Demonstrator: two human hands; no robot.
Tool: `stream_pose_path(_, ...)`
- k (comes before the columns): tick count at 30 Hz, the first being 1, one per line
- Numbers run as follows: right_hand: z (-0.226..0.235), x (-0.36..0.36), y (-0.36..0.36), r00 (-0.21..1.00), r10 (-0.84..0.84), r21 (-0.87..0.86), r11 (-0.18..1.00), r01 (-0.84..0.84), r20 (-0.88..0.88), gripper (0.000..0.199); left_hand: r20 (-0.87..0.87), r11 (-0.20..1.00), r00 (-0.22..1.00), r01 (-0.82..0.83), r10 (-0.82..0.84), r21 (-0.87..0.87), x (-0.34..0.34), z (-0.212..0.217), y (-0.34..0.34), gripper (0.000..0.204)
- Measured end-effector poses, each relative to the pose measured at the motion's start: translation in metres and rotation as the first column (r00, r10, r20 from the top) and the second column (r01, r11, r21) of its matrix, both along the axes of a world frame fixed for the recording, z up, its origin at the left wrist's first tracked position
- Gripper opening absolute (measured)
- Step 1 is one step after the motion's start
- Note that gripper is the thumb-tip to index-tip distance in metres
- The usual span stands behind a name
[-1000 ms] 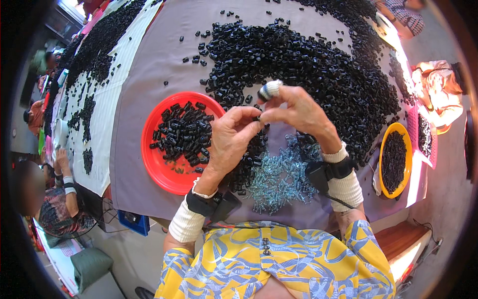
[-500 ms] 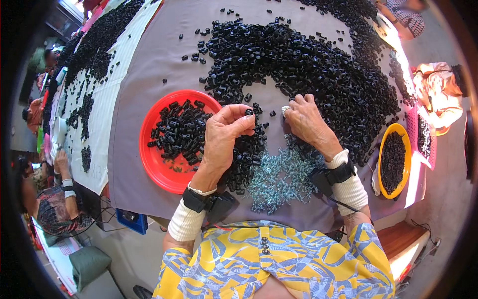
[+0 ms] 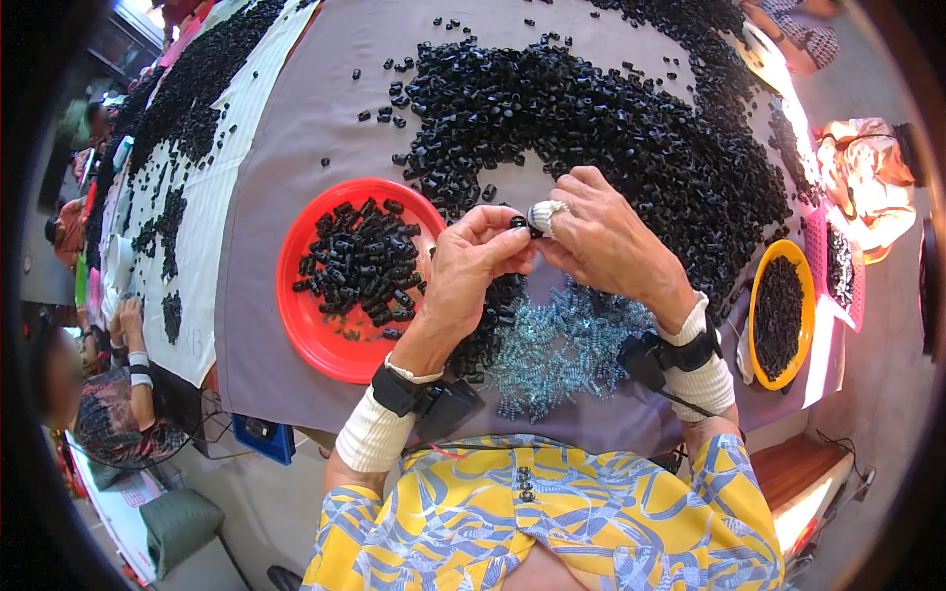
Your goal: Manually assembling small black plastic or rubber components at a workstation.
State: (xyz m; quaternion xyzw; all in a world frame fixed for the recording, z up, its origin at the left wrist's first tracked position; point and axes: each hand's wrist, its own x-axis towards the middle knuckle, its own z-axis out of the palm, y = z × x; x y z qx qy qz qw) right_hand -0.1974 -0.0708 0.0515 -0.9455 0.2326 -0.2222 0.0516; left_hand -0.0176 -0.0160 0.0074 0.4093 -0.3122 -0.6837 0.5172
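Note:
My two hands meet over the middle of the table. A small black plastic part point(image 3: 519, 223) is pinched between the thumb and fingers of my left hand point(image 3: 461, 271). My right hand point(image 3: 621, 241) is closed too, its fingers against the same part; a white wrap covers one fingertip. What else the right fingers may hold is hidden. Below the hands lies a heap of small bluish metal springs point(image 3: 552, 360). Black parts lie beside it, partly under my left hand. To the left, a red plastic basin point(image 3: 294, 330) holds many black pieces.
A large pile of black plastic parts point(image 3: 601, 138) spreads across the grey cloth. On the right, a yellow bowl point(image 3: 808, 295) contains thin black pieces, beside a pink basket point(image 3: 816, 241). Another person point(image 3: 108, 394) works at the left table; others are near the far edges.
My right hand has moved left from the pile to meet my left hand. The left hand has shifted slightly right, still pinching the black part.

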Motion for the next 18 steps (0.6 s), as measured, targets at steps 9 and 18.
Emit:
stream_pose_path(9,-0.004,0.005,0.0,0.97,0.016,0.2,0.978,-0.066,0.243,0.019,-0.19,1.0,0.982,0.008,-0.007,0.005,0.006,0.002,-0.001,0.016)
stream_pose_path(18,-0.013,0.012,0.008,0.9,-0.158,0.277,0.96,0.043,0.407,0.013,-0.289,0.998,0.957,-0.037,0.022,-0.044,0.002,0.007,-0.001,0.014)
